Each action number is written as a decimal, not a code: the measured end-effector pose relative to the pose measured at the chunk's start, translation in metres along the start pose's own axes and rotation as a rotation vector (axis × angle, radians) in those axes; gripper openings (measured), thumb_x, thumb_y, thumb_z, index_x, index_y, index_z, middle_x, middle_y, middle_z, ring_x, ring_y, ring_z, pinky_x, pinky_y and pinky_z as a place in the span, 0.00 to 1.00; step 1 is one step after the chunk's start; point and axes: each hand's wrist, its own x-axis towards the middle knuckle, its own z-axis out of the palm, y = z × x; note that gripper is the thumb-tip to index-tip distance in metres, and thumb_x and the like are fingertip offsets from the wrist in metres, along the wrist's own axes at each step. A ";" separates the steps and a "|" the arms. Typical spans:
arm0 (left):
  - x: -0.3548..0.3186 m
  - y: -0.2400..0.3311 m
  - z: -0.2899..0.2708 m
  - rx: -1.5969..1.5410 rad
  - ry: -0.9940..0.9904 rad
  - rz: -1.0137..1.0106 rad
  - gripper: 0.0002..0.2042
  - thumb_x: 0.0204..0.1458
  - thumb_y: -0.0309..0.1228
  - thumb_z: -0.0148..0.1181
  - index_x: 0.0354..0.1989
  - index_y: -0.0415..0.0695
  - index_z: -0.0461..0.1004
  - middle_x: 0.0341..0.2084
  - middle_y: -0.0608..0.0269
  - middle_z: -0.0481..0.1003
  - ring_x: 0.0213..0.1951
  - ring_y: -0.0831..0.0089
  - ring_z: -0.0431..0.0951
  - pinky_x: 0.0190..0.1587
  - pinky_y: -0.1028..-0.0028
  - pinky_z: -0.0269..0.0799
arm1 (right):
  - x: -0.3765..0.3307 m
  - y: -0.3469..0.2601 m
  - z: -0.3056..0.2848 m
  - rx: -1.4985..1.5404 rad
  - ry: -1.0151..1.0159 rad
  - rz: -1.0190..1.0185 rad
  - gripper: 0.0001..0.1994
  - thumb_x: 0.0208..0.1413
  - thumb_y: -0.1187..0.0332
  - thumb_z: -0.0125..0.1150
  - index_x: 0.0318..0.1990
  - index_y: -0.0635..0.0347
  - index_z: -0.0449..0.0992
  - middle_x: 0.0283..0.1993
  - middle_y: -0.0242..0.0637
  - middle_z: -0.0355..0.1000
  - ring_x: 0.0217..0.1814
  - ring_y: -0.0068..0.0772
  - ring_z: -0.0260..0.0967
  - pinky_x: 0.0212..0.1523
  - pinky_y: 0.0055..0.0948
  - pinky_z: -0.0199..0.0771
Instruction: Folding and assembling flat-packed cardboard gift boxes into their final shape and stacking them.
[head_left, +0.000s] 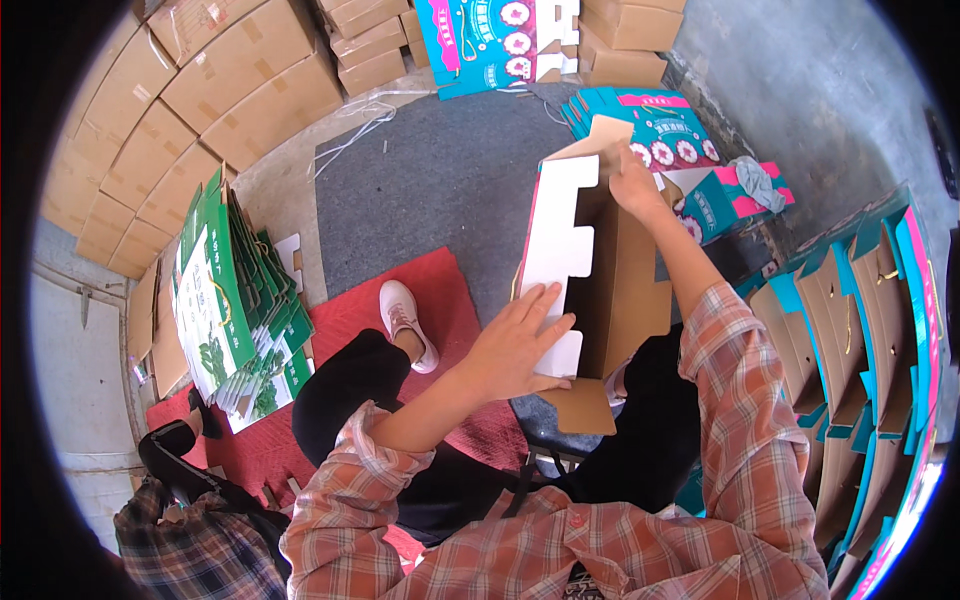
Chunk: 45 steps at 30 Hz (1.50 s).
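A tall cardboard carton [622, 285] stands open-topped between my knees, brown inside, with a white notched flap [555, 245] along its left side. My left hand [520, 340] holds that side near the close end, its fingers spread over the white flap and its thumb lower down. At the far end my right hand [637, 185] grips the carton's edge, fingers bent beside a raised brown end flap [600, 138]. Another brown flap [585, 410] hangs out at the near end. The carton's outer faces are mostly hidden.
Folded green-and-white cartons [225, 300] lean at the left, before stacked brown boxes [250, 75]. Teal-and-pink cartons [650, 125] lie at the far right, with a grey cloth [758, 183]. Opened teal cartons [850, 330] stand close on my right. Another person's plaid sleeve [200, 540] shows lower left.
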 end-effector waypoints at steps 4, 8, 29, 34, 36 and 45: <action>0.004 -0.005 0.004 0.008 -0.038 0.008 0.37 0.43 0.56 0.61 0.58 0.44 0.66 0.64 0.40 0.51 0.64 0.45 0.52 0.64 0.55 0.50 | 0.019 0.008 0.005 0.131 0.175 0.088 0.30 0.52 0.66 0.49 0.63 0.68 0.53 0.61 0.64 0.57 0.63 0.57 0.56 0.62 0.46 0.58; 0.000 -0.013 0.012 0.053 -0.068 -0.032 0.33 0.50 0.57 0.52 0.58 0.46 0.68 0.64 0.43 0.52 0.66 0.48 0.48 0.66 0.55 0.44 | 0.012 -0.008 -0.005 0.414 0.213 0.265 0.30 0.52 0.58 0.48 0.61 0.68 0.59 0.54 0.62 0.66 0.58 0.59 0.62 0.61 0.42 0.59; -0.021 0.005 0.006 -0.124 -0.008 -0.185 0.31 0.48 0.45 0.60 0.58 0.39 0.64 0.56 0.47 0.64 0.60 0.51 0.60 0.61 0.57 0.53 | -0.022 0.005 -0.014 -0.355 -0.290 -0.134 0.26 0.55 0.55 0.55 0.62 0.40 0.62 0.59 0.45 0.63 0.60 0.49 0.63 0.57 0.45 0.67; 0.001 0.027 0.030 0.025 0.046 -0.391 0.28 0.48 0.35 0.60 0.57 0.34 0.63 0.50 0.47 0.67 0.54 0.55 0.65 0.56 0.57 0.58 | -0.030 0.000 -0.024 -0.375 -0.302 -0.107 0.30 0.49 0.50 0.60 0.61 0.41 0.64 0.53 0.50 0.66 0.55 0.51 0.68 0.52 0.44 0.69; 0.005 0.026 0.050 0.342 0.125 -0.079 0.28 0.47 0.36 0.61 0.55 0.33 0.64 0.51 0.47 0.66 0.55 0.53 0.64 0.57 0.57 0.57 | -0.026 0.007 -0.020 -0.350 -0.246 -0.170 0.30 0.47 0.50 0.62 0.59 0.42 0.66 0.51 0.52 0.67 0.52 0.51 0.70 0.50 0.43 0.71; 0.026 0.059 0.063 0.008 0.061 -0.171 0.27 0.36 0.37 0.63 0.44 0.32 0.67 0.51 0.43 0.65 0.54 0.53 0.64 0.55 0.57 0.57 | -0.041 -0.013 -0.023 -0.406 -0.198 -0.108 0.30 0.43 0.50 0.65 0.57 0.43 0.70 0.49 0.50 0.68 0.50 0.48 0.71 0.50 0.40 0.71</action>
